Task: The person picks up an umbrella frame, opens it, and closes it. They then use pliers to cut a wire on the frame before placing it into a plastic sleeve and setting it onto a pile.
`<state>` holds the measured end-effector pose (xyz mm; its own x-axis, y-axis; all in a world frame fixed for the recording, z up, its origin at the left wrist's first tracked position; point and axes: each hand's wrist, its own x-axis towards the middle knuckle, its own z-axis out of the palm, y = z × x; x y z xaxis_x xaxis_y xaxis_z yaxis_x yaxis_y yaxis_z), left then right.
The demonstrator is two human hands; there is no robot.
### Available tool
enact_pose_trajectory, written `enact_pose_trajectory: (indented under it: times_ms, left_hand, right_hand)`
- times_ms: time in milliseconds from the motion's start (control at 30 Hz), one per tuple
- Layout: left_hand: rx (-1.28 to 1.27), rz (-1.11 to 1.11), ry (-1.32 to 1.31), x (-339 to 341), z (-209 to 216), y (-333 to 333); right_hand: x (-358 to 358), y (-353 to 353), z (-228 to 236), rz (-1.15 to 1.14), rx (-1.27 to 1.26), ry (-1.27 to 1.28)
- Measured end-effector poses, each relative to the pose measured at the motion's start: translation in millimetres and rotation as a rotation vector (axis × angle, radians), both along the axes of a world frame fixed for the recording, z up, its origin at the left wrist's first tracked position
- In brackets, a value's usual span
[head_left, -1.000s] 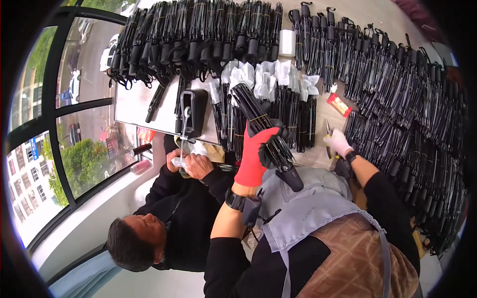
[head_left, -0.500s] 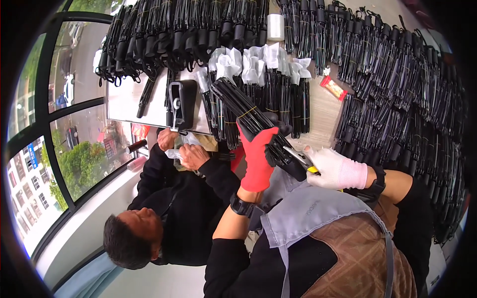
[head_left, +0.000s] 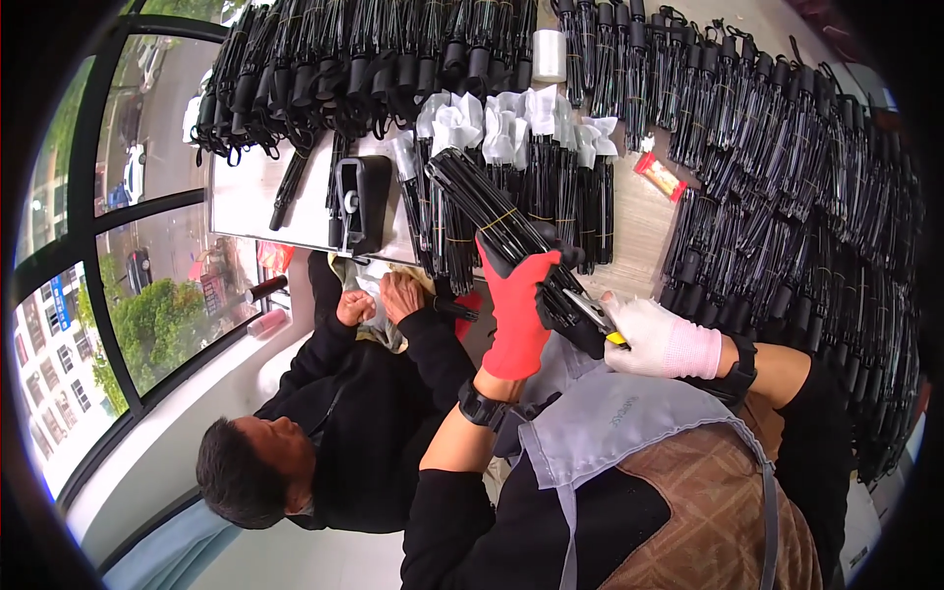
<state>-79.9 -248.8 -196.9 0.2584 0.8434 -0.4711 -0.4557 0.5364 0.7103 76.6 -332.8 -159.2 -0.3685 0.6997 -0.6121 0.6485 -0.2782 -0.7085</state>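
My left hand (head_left: 518,310), in a red glove with dark palm, is closed around a bundle of black folding umbrella frames (head_left: 487,211). A tan band circles the bundle, which tilts up to the left over the table. In a white glove with a pink cuff, my right hand (head_left: 644,337) grips a silver-and-yellow hand tool (head_left: 594,313). The tool's metal front lies against the lower end of the bundle; its exact kind is hard to make out. Behind the bundle lie more banded umbrella frames (head_left: 551,187), several topped with white wrapping (head_left: 506,128).
Umbrella frames pile up along the back (head_left: 364,59) and right (head_left: 787,157) of the table (head_left: 639,231). A black tape dispenser (head_left: 364,202), a white roll (head_left: 549,55) and a red packet (head_left: 660,177) stand out. On my left a co-worker's hands (head_left: 398,295) handle pale material.
My left hand and the bundle have shifted slightly to the right. The tool remains against the bundle's lower end. The co-worker's hands have moved right and closer together.
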Motion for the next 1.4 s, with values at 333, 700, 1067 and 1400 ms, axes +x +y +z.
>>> enact_pose_trajectory:
  times_ms: [333,700,1067,1400]
  left_hand:
    - [-0.025,0.001,0.095,-5,-20,13]
    - [0.613,-0.488,1.654,-282,-52,260]
    - [0.673,-0.384,2.056,-273,-188,324]
    - [1.536,-0.272,1.481,-73,-29,210]
  right_hand:
    - [3,29,-29,0.138,0.059,0.023]
    - [128,-48,-281,-0.364,0.043,-0.566]
    - [124,125,-238,-0.751,0.273,-0.898]
    - [196,117,-96,-1.202,0.13,0.092]
